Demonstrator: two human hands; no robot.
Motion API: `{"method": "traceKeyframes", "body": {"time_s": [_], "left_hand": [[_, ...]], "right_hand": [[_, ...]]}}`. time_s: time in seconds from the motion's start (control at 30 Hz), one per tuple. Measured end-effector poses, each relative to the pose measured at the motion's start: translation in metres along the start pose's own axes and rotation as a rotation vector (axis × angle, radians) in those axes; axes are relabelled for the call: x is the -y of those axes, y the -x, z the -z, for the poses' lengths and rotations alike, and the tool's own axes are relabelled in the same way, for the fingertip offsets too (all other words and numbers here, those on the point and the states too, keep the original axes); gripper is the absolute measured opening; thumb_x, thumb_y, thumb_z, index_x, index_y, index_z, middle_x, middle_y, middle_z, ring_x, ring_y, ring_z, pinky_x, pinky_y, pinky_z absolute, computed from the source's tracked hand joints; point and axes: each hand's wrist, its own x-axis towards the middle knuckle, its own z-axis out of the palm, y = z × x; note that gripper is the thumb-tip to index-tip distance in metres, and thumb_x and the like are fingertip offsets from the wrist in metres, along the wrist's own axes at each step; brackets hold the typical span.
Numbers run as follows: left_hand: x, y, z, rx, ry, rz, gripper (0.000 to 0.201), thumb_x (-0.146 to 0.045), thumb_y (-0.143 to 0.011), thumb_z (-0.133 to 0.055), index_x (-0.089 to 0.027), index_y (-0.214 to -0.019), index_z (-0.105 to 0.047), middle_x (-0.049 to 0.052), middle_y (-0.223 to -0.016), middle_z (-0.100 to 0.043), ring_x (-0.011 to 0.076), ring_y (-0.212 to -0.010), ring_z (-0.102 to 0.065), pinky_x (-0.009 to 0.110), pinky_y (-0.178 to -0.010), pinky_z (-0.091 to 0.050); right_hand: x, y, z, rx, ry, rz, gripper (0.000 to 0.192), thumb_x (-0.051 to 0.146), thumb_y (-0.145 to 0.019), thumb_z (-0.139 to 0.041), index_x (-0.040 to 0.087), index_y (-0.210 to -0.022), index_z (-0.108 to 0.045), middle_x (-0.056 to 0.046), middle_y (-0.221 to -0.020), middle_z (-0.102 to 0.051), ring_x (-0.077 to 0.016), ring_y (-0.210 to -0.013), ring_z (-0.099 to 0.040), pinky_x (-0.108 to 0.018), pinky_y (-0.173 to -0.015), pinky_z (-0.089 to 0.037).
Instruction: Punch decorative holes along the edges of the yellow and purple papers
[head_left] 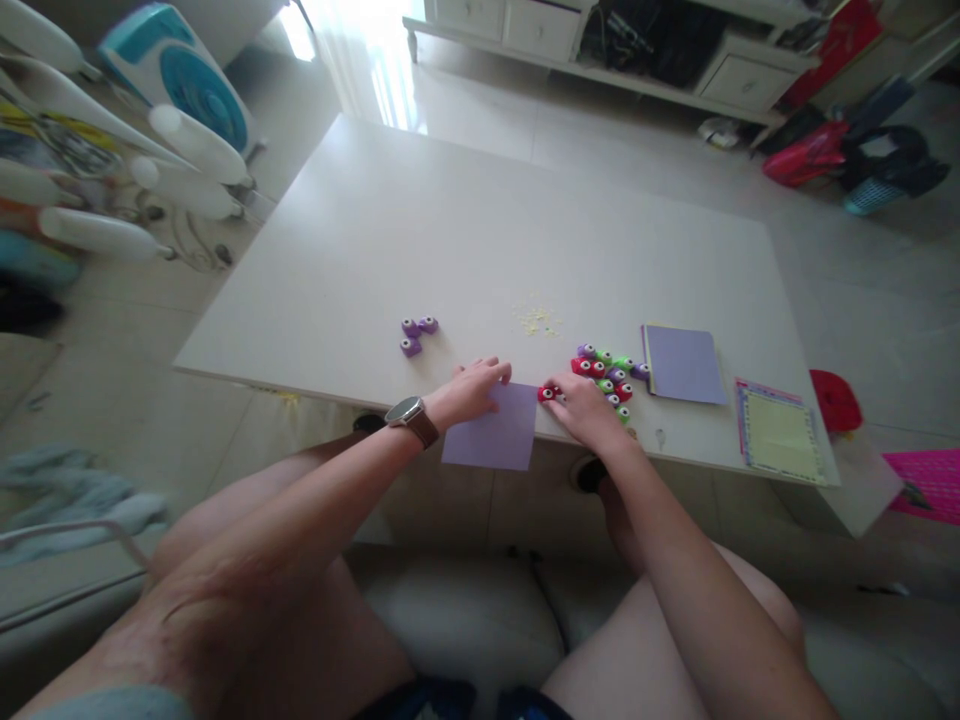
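My left hand (471,390), with a watch on its wrist, grips the upper left corner of a lilac paper sheet (495,432) that hangs over the front edge of the white table (420,230). My right hand (583,405) rests at the sheet's right side with its fingers on a small red paper punch (546,393). Just behind that hand lies a cluster of several red, green and purple punches (609,372). Three purple punches (416,334) sit apart to the left.
A lilac paper pad (684,364) and a yellow pad with a coloured border (780,434) lie to the right. Pale yellow paper bits (537,320) are scattered mid-table. A fan (180,85) stands on the floor at left, a white cabinet (600,40) at the back.
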Motion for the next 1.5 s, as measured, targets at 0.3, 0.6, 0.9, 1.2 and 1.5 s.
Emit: {"method": "traceKeyframes", "body": {"time_s": [0.3,0.6,0.9,1.2,1.5], "left_hand": [[0.0025,-0.0006,-0.0029,-0.017,-0.011,-0.011,0.037,-0.019,-0.081,-0.070,-0.026,-0.114,-0.055,0.008,-0.123,-0.060,0.0302,-0.120,-0.055,0.042,-0.091,-0.041],[0.0015,-0.0009,-0.0023,-0.013,-0.016,-0.008,0.037,-0.021,-0.081,-0.071,-0.025,-0.115,-0.057,0.008,-0.126,-0.060,0.0298,-0.121,-0.054,0.042,-0.093,-0.042],[0.0022,-0.0017,-0.0030,-0.014,-0.025,-0.008,0.037,-0.021,-0.081,-0.071,-0.026,-0.115,-0.056,0.008,-0.125,-0.060,0.0307,-0.123,-0.054,0.042,-0.093,-0.042],[0.0013,-0.0014,-0.0019,-0.007,0.022,-0.009,0.039,-0.020,-0.082,-0.070,-0.025,-0.117,-0.056,0.008,-0.126,-0.058,0.0299,-0.117,-0.057,0.044,-0.098,-0.042],[-0.0019,-0.0078,-0.0025,-0.080,0.147,-0.017,0.020,-0.017,-0.089,-0.056,-0.021,-0.107,-0.064,0.008,-0.113,-0.069,0.0246,-0.105,-0.063,0.042,-0.099,-0.049]], "right_hand": [[-0.0040,-0.0011,-0.0018,0.010,-0.007,0.000,0.008,0.012,-0.098,-0.064,0.018,-0.101,-0.069,-0.008,-0.103,-0.071,-0.0218,-0.096,-0.064,-0.029,-0.088,-0.046],[-0.0032,-0.0011,-0.0011,0.011,-0.002,-0.005,0.011,0.011,-0.098,-0.064,0.017,-0.105,-0.069,-0.008,-0.105,-0.071,-0.0227,-0.099,-0.065,-0.030,-0.090,-0.046],[-0.0030,-0.0011,-0.0011,0.007,0.014,0.005,0.010,0.011,-0.098,-0.063,0.018,-0.104,-0.069,-0.009,-0.106,-0.071,-0.0233,-0.100,-0.064,-0.030,-0.090,-0.046],[0.0005,-0.0005,0.0008,-0.013,0.058,0.018,0.009,0.013,-0.099,-0.064,0.018,-0.104,-0.069,-0.008,-0.108,-0.070,-0.0234,-0.099,-0.065,-0.030,-0.086,-0.045],[0.0010,-0.0004,0.0007,-0.036,0.030,0.025,0.007,0.013,-0.097,-0.064,0.019,-0.100,-0.068,-0.008,-0.105,-0.071,-0.0228,-0.095,-0.065,-0.030,-0.082,-0.046]]}}
